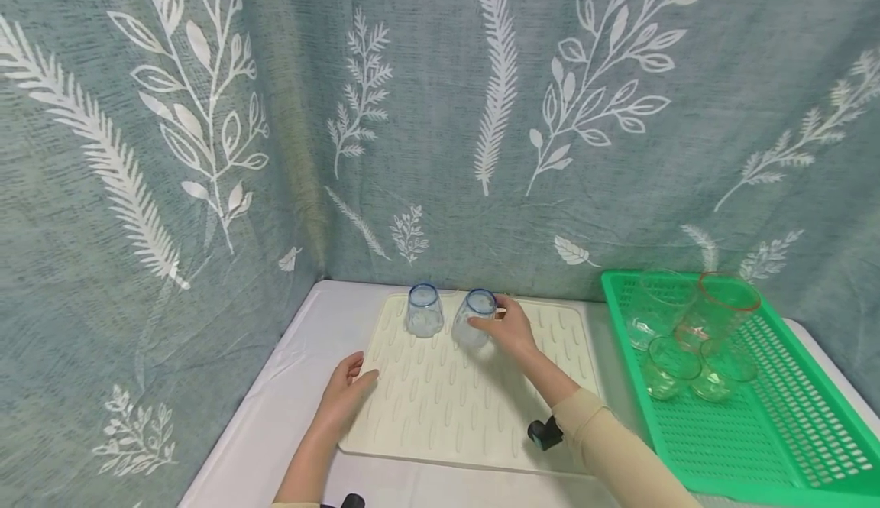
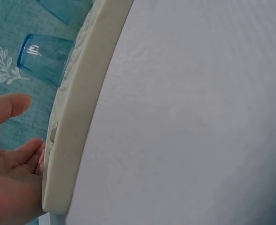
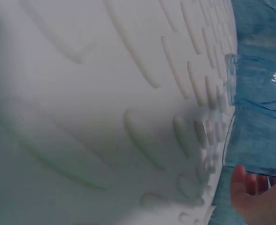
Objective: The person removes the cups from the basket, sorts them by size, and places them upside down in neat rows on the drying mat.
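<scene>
On the cream ridged drying mat (image 1: 440, 401) stand two clear drinking glasses with blue rims, rims up. My right hand (image 1: 514, 331) holds the right-hand glass (image 1: 473, 311), thumb on its near side and fingers behind it. The right wrist view shows those fingers (image 3: 239, 187) against the lower part of this glass (image 3: 255, 136). Close by to the left is the other glass (image 1: 424, 313), which no hand touches. At the mat's left edge, my left hand (image 1: 344, 397) rests with its fingers loosely bent and nothing in them.
To the right, a green plastic basket (image 1: 742, 435) contains several glasses, among them a red-rimmed glass (image 1: 725, 302) and a small yellowish glass (image 1: 670, 370). A white cloth (image 1: 275, 409) lies under the mat. Behind and to the left hangs a patterned green curtain (image 1: 426, 149).
</scene>
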Motion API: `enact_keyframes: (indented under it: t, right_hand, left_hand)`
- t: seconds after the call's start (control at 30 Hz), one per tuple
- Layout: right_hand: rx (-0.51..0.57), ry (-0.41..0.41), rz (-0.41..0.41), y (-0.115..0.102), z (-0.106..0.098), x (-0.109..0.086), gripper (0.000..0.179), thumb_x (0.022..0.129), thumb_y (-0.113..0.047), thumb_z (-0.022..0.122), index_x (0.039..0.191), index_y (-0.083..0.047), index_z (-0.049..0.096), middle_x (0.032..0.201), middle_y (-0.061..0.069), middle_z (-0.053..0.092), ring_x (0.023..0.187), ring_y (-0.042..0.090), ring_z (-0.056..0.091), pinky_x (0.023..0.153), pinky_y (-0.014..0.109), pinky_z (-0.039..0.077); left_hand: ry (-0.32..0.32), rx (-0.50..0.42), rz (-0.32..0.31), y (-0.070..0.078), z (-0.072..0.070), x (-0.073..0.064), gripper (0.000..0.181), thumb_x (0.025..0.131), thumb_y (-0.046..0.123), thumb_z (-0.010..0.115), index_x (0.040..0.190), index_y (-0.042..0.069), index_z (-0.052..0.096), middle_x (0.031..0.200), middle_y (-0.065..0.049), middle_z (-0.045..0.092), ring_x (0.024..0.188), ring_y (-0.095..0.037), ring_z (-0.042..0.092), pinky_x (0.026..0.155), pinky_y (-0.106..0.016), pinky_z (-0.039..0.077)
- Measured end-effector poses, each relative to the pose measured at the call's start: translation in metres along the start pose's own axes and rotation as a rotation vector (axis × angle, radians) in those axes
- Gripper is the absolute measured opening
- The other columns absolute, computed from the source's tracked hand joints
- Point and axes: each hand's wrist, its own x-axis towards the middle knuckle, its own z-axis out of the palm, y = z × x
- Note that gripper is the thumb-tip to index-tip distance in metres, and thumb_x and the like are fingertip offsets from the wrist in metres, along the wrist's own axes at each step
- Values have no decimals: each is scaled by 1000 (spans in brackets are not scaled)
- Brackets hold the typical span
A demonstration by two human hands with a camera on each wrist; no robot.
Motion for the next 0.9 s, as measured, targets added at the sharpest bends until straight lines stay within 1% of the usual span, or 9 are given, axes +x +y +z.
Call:
enact_keyframes:
  t: [0.13, 0.17, 0.4, 0.57, 0.77, 0.9]
  right_hand:
    - [-20, -3, -20, -2, 5, 7, 66, 81, -23, 79, 136, 0, 51, 131, 16, 55, 113, 32, 54, 87, 44, 50]
    - [-25, -4, -23, -2, 6, 8, 67, 81, -23, 79, 137, 0, 50, 131, 16, 54, 114, 32, 53, 87, 44, 50]
    - [-53, -20, -25, -1, 11, 17, 70, 82, -25, 78, 139, 1, 47, 133, 20, 52, 117, 36, 51, 90, 47, 49]
    - [-67, -34, -23, 1, 12, 19, 71, 82, -26, 78, 140, 1, 46, 134, 20, 51, 119, 36, 51, 92, 47, 48]
    - [-76, -41, -17, 1, 13, 20, 71, 83, -27, 78, 141, 0, 45, 135, 20, 50, 119, 36, 50, 92, 47, 48]
    - [-80, -47, -27, 2, 14, 20, 71, 83, -27, 77, 141, 0, 45, 135, 19, 49, 119, 36, 50, 93, 47, 48]
  left_hand:
    - [3, -1, 8, 1, 0, 0, 60, 96, 15, 57, 145, -9, 32, 140, -27, 40, 125, -37, 36, 108, -50, 27]
    - [3, 1, 0, 1, 1, 0, 61, 96, 15, 57, 145, -9, 32, 140, -26, 40, 126, -36, 36, 109, -49, 27]
    - [9, 14, 0, 2, 1, -2, 61, 96, 14, 57, 145, -11, 31, 139, -27, 40, 125, -37, 37, 110, -50, 26]
    - [7, 16, 2, -1, 2, -1, 61, 96, 15, 57, 145, -10, 31, 139, -27, 41, 125, -36, 37, 111, -50, 25]
    - [8, 16, 13, -1, 1, -1, 61, 95, 14, 58, 144, -11, 32, 138, -27, 42, 125, -36, 38, 111, -49, 24]
    - [9, 14, 13, -2, 1, -1, 61, 95, 14, 58, 144, -10, 32, 137, -27, 42, 124, -36, 38, 110, -49, 24]
